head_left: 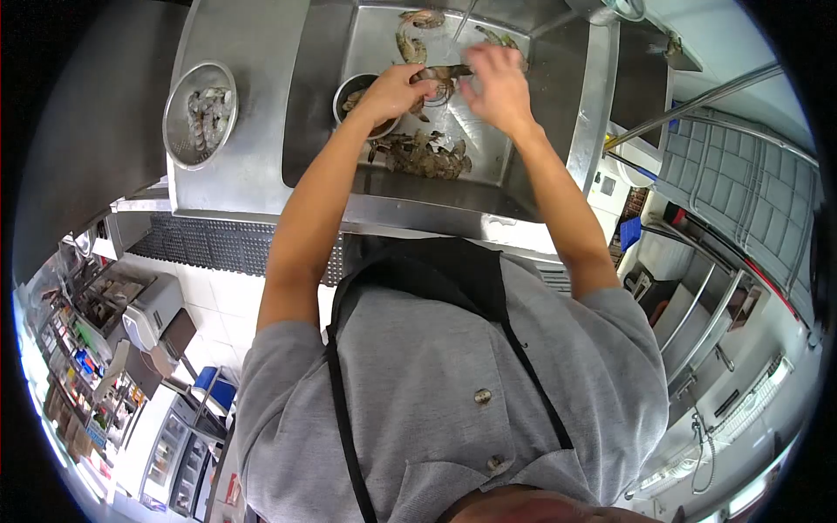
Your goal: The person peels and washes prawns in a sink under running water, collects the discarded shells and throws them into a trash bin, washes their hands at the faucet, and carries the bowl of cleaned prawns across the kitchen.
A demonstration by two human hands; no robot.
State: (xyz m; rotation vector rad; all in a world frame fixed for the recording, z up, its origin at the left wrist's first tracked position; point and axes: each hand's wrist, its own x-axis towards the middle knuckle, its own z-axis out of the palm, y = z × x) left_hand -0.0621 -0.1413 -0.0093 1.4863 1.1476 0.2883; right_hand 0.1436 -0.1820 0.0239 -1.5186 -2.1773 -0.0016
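Observation:
My left hand (394, 94) is closed on a dark raw shrimp (446, 72), holding it over the sink (484, 144). Close to the other end of that shrimp is my right hand (500, 90), its fingers smeared by motion, so I cannot make out their grip. Below my left wrist stands a round metal bowl (341, 98) with some shrimp pieces in it, partly hidden by the hand. A pile of shrimp shells and heads (425, 157) lies on the near side of the sink floor. Several whole shrimp (410, 49) rest at the far side.
On the steel counter (248, 113) to the left sits a metal colander (177, 131) holding peeled shrimp (207, 119). A thin stream of water (464, 22) runs into the sink at the far side. Another metal bowl (593, 9) is at the upper right, beyond the sink's raised edge.

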